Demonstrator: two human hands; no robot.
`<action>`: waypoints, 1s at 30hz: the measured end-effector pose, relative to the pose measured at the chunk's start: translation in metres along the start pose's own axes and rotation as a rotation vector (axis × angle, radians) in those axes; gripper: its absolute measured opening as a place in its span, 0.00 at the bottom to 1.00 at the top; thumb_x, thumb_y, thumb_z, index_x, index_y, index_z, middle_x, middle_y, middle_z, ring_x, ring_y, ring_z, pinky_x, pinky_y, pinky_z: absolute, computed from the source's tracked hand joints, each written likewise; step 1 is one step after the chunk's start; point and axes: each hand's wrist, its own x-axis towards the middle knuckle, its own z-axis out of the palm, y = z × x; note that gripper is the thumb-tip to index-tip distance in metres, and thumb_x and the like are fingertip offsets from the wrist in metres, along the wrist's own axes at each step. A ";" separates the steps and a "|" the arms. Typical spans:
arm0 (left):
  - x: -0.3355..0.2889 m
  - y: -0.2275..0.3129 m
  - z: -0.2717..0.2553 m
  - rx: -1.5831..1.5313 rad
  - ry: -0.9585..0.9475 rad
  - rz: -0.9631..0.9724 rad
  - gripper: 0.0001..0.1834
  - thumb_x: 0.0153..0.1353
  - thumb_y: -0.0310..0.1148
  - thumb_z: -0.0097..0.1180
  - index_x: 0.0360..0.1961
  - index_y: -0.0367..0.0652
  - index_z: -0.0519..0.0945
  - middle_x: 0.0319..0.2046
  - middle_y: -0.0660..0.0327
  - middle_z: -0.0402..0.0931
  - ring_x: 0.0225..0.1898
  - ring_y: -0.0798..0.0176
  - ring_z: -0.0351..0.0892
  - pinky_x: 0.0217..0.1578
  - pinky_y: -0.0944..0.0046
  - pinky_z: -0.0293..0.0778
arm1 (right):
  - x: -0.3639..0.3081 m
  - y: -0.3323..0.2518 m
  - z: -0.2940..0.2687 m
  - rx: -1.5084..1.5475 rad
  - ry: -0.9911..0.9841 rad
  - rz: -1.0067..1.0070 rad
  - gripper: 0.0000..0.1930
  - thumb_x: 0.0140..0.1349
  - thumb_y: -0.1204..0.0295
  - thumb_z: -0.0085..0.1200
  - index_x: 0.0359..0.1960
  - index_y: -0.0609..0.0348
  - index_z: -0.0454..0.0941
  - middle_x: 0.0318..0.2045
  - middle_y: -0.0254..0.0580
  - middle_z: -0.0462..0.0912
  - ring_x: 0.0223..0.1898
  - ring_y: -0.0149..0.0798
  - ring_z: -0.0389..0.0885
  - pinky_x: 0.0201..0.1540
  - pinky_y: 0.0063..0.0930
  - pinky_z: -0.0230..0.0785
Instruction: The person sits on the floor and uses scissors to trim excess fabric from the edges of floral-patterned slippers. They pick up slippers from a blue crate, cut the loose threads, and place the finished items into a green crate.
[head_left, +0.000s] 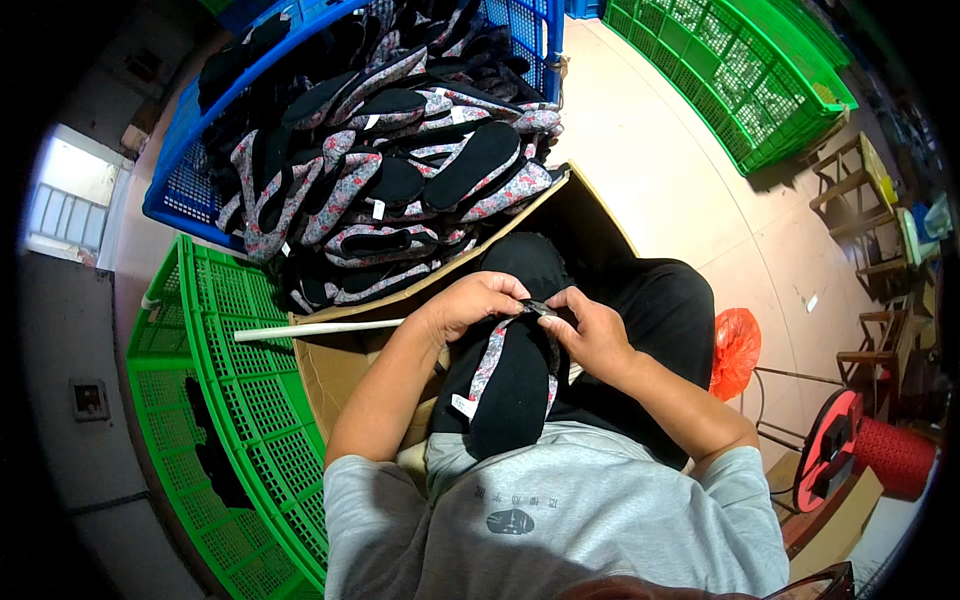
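A slipper [507,395] with a black sole and a grey, red-flowered fabric side lies over my lap, sole up. A small white label sticks out from its near left side. My left hand [478,305] is closed, thumb and fingers pinching the dark edge at the slipper's far end. From the other side my right hand [595,335] pinches the same edge, its fingertips close to the left ones. Whether a small tool or loose piece is between the fingertips I cannot make out.
A blue crate [175,160] heaped with similar slippers [385,180] stands ahead on the left. An open cardboard box [325,375] borders my lap, near a green crate [245,400] and a white stick [320,328]. At right are a red plastic bag [735,350] and another green crate [730,80].
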 end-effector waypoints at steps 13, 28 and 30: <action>0.000 0.000 0.002 -0.019 0.034 0.007 0.05 0.57 0.22 0.58 0.35 0.38 0.81 0.31 0.65 0.79 0.33 0.72 0.75 0.39 0.73 0.71 | 0.011 -0.010 -0.007 -0.157 -0.037 -0.049 0.15 0.62 0.59 0.60 0.39 0.56 0.73 0.22 0.48 0.81 0.26 0.54 0.81 0.27 0.44 0.70; 0.001 -0.005 0.001 -0.017 0.040 -0.007 0.04 0.57 0.22 0.59 0.34 0.39 0.80 0.31 0.65 0.79 0.33 0.72 0.75 0.38 0.73 0.70 | 0.013 -0.011 -0.007 -0.254 -0.055 -0.112 0.15 0.63 0.59 0.59 0.38 0.56 0.72 0.23 0.50 0.81 0.26 0.55 0.82 0.27 0.46 0.71; 0.001 -0.006 0.000 -0.010 0.043 -0.005 0.04 0.57 0.23 0.59 0.34 0.39 0.80 0.31 0.65 0.79 0.33 0.72 0.75 0.38 0.73 0.70 | 0.013 -0.012 -0.006 -0.255 -0.053 -0.120 0.14 0.63 0.59 0.59 0.38 0.56 0.72 0.23 0.50 0.81 0.26 0.55 0.82 0.27 0.45 0.71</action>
